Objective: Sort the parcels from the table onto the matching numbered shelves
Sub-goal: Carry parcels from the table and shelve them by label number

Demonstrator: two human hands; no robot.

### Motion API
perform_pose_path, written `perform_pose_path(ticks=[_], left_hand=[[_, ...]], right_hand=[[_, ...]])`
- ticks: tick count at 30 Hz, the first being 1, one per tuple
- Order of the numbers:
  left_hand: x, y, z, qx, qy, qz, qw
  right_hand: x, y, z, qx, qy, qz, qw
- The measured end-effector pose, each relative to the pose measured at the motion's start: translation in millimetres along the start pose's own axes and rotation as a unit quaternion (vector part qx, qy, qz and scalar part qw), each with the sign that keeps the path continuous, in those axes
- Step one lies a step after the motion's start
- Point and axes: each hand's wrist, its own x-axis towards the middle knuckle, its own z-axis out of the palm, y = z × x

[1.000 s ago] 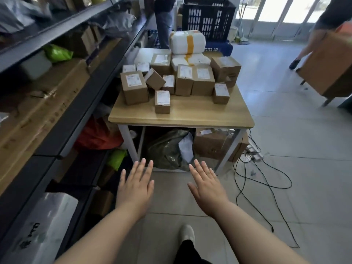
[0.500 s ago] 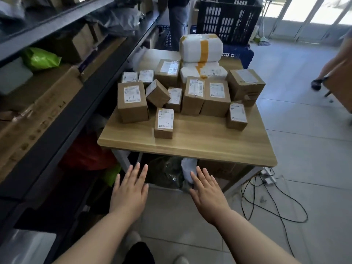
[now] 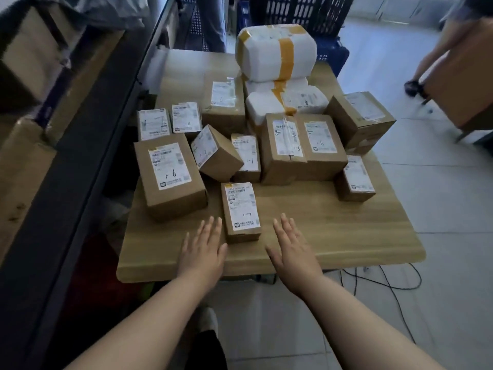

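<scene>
Several brown cardboard parcels with white labels crowd the wooden table (image 3: 346, 236). Nearest me lies a small box marked 1-7 (image 3: 241, 212). To its left stands a bigger box marked 1-6 (image 3: 170, 176). Two white wrapped bundles with yellow tape (image 3: 276, 53) are stacked at the back. My left hand (image 3: 204, 247) hovers flat just left of the 1-7 box, and my right hand (image 3: 292, 248) hovers flat just right of it. Both hands have straight fingers and hold nothing. The dark shelf rack (image 3: 88, 145) runs along the left.
Cardboard boxes and grey bags fill the shelves on the left. A dark plastic crate (image 3: 301, 12) stands behind the table. Another person with a big box (image 3: 458, 70) is at the far right. Black cables (image 3: 386, 284) trail on the tiled floor.
I have stepped closer to the table. Both hands have moved forward from below the table's front edge to either side of the small 1-7 box.
</scene>
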Motion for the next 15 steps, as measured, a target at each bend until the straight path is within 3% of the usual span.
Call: perform_pose_path(ticks=[3, 7, 10, 15], left_hand=[[39, -7, -9, -0.129, -0.048, -0.025, 0.990], [67, -4, -16, -0.353, -0.135, -0.126, 0.917], [78, 0, -10, -0.411, -0.179, -0.137, 0.883], [79, 13, 0, -0.468, -0.156, -0.114, 0.862]], right_hand=[[43, -24, 6, 0.173, -0.015, 0.088, 0.981], [81, -43, 14, 0.338, -0.045, 0.188, 0.921], [88, -54, 19, 0.353, -0.039, 0.221, 0.908], [78, -41, 20, 0.366, 0.049, 0.244, 0.897]])
